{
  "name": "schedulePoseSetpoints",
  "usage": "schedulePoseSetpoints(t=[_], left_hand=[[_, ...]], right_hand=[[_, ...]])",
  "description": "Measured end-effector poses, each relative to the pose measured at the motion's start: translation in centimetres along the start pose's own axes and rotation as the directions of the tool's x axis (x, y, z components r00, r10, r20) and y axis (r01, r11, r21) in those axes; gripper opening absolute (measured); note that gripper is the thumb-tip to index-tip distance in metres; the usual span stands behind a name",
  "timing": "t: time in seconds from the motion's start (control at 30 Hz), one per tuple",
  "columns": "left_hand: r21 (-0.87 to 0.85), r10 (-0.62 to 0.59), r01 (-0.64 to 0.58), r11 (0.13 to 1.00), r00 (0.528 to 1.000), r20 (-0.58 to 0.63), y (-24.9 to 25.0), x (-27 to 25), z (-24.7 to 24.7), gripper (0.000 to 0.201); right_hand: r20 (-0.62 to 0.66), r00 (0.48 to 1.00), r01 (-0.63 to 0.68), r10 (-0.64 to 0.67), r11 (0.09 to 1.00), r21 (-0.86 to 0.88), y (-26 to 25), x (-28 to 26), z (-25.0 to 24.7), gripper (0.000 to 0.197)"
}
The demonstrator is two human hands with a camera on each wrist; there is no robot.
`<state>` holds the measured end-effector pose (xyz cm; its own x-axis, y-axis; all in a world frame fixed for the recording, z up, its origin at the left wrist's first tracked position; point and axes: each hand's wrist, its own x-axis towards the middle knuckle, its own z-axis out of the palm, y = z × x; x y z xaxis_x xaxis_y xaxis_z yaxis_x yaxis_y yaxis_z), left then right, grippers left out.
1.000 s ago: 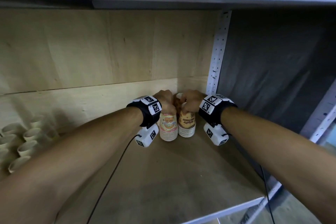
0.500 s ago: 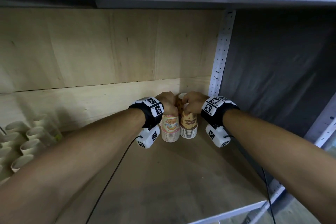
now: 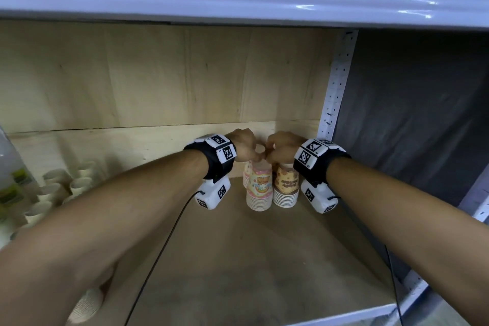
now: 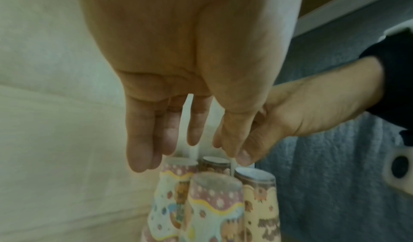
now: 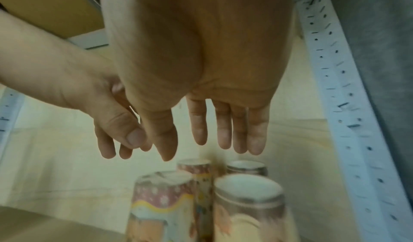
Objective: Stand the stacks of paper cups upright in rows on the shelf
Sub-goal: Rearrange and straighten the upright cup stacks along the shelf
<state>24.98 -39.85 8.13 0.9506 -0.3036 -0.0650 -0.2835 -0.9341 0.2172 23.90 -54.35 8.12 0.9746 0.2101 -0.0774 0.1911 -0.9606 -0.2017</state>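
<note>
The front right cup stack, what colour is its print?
Brown band over cream, on the front right cup stack; clearest in the head view.

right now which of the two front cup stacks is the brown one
The brown cup stack is the front right one, below the right hand. The front left pink cup stack has a pastel dotted pattern instead.
</note>
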Motion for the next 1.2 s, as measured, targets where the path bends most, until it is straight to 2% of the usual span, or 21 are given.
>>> schedulePoseSetpoints(t=[0.13, 0.23, 0.5, 0.7, 0.83, 1.0, 1.1, 1.2], left_hand=[[-0.007, -0.064, 0.064, 0.998, 0.998, 0.024, -2.3, -2.8, -3.1, 0.045], [-0.017, -0.123, 0.124, 0.992, 0.991, 0.043, -5.1, -5.4, -5.2, 0.046], [0.000, -0.349, 0.349, 0.937, 0.936, 0.039, -14.0, -14.9, -9.8, 0.038], [0.002, -0.487, 0.489, 0.872, 0.870, 0.080, -18.6, -22.6, -11.2, 0.026], [-0.037, -0.532, 0.542, 0.840, 0.834, 0.144, -20.6, -26.8, -10.7, 0.021], [-0.070, -0.571, 0.596, 0.800, 0.792, 0.218, -21.4, -30.5, -8.8, 0.024], [-0.098, -0.596, 0.623, 0.776, 0.775, 0.209, -21.5, -31.6, -7.5, 0.029], [-0.109, -0.606, 0.637, 0.763, 0.764, 0.221, -21.5, -32.0, -6.3, 0.037]], right_hand=[[-0.010, 0.995, 0.095, -0.095, 0.995, -0.019, -4.0, 0.7, -0.6, 0.052], [0.000, 0.984, 0.177, -0.177, 0.984, 0.004, -8.1, 1.2, -0.7, 0.055], [0.067, 0.900, 0.430, -0.431, 0.902, 0.035, -20.7, 0.3, -0.5, 0.045], [0.162, 0.800, 0.566, -0.578, 0.816, 0.117, -28.0, -1.8, 1.7, 0.025], [0.217, 0.730, 0.628, -0.648, 0.761, 0.163, -30.8, -3.5, 2.9, 0.023], [0.292, 0.660, 0.661, -0.692, 0.720, 0.211, -32.6, -5.4, 4.4, 0.024], [0.314, 0.633, 0.680, -0.708, 0.702, 0.212, -33.2, -6.7, 5.0, 0.019], [0.312, 0.625, 0.705, -0.716, 0.689, 0.169, -33.5, -7.9, 5.6, 0.022]])
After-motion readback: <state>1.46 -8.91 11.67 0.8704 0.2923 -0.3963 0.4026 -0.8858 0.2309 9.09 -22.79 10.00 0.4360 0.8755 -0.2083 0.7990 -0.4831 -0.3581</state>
